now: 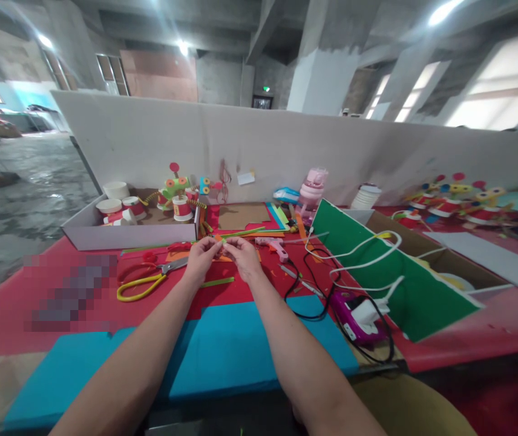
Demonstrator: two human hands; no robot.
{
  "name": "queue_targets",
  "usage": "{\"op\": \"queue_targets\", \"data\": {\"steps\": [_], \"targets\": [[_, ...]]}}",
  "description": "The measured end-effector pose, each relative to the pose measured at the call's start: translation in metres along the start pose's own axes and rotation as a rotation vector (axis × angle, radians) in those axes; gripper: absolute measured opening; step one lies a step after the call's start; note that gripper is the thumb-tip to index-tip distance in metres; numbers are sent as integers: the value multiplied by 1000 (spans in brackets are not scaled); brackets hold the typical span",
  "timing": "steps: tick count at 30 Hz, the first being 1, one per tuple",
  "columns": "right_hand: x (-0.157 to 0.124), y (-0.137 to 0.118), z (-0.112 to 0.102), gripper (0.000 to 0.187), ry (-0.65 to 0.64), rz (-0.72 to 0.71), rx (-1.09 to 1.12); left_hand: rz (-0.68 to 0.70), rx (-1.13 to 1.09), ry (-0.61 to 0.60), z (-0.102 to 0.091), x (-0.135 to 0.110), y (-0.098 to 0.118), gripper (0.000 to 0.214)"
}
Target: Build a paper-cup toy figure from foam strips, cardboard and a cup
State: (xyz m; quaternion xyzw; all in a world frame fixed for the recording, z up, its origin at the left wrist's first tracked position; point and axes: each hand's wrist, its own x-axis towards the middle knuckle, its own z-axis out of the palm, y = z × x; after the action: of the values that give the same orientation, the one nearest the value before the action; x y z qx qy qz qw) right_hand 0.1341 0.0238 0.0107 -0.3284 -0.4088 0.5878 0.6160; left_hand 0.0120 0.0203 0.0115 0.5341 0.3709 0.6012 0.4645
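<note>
My left hand [201, 257] and my right hand [245, 255] meet over the red table, fingertips pinched together on a small orange and green craft piece [219, 240]. Both hands are closed in a pinch; the piece is too small to make out well. A green paper strip [217, 282] lies just under my hands. Yellow-handled scissors [147, 283] lie left of my left hand. A pink glue gun [273, 244] lies right of my right hand.
A blue sheet [222, 351] covers the near table edge. A white box [123, 233] with paper-cup figures stands at back left. A green board [377, 272] leans on a cardboard box at right, with white and black cables [359, 254] and a purple device [354, 315]. A grey partition runs behind.
</note>
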Motion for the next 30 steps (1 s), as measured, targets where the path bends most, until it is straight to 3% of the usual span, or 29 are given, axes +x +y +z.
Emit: {"op": "queue_targets", "data": {"steps": [8, 13, 20, 30], "targets": [[-1, -5, -5, 30, -36, 12, -108, 86, 213, 1, 0, 0, 2, 26], [0, 1, -3, 31, 7, 7, -55, 44, 143, -28, 1, -1, 2, 25], [-2, 3, -2, 35, -2, 101, 48, 37, 122, 23, 1, -1, 3, 26], [2, 6, -2, 31, 81, 55, 183, 3, -35, 97, -3, 0, 3, 32]]}}
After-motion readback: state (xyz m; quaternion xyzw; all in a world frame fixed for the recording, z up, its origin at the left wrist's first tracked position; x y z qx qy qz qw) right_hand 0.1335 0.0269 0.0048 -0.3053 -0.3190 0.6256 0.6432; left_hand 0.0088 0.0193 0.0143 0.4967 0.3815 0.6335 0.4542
